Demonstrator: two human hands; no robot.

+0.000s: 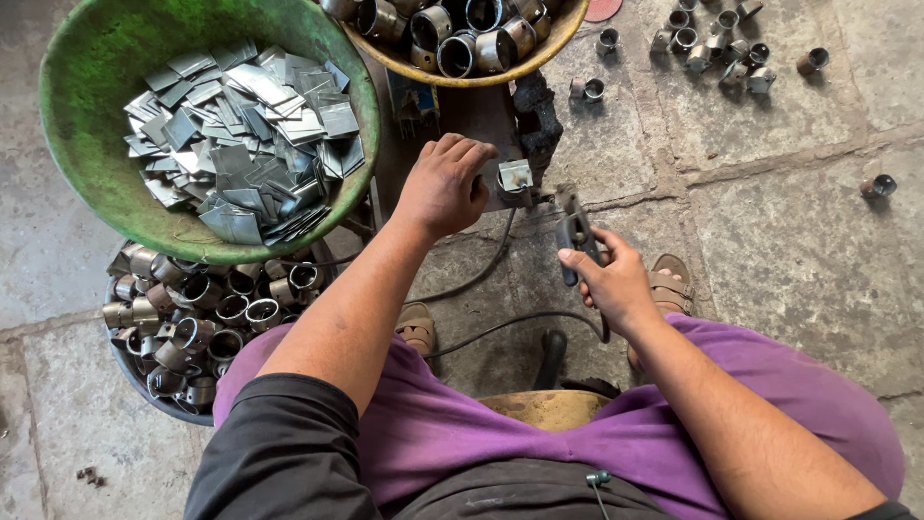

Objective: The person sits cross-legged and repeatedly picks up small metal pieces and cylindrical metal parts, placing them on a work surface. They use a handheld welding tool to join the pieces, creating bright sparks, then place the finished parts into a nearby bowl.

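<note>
— Between the knees, what were the hands busy with?

— Left hand lay knuckles-up on a small dark stand, its grip curled together over the stand's top, fingertips just beside a little bent metal piece that sat at the stand's right edge. Whether the fingers actually pinched that piece, I could not tell.

— And the right?

— Right hand had its grip pressed together around the handle of a dark welding holder, whose tip pointed up toward the metal piece, close to it. A black cable ran from under that hand across the stone floor.

— What surrounded them?

— To the upper left stood a green bowl filled with flat grey metal plates. Below it, partly tucked under its rim, sat a darker basin holding bent metal rings. Beyond the stand was a yellow bowl with more rings of the same kind inside. A loose cluster of rings lay on the floor at the upper right, and a single one well apart near the right edge.

— The person?

— Seated, purple trousers, sandals on both feet, forearms bare.
</note>
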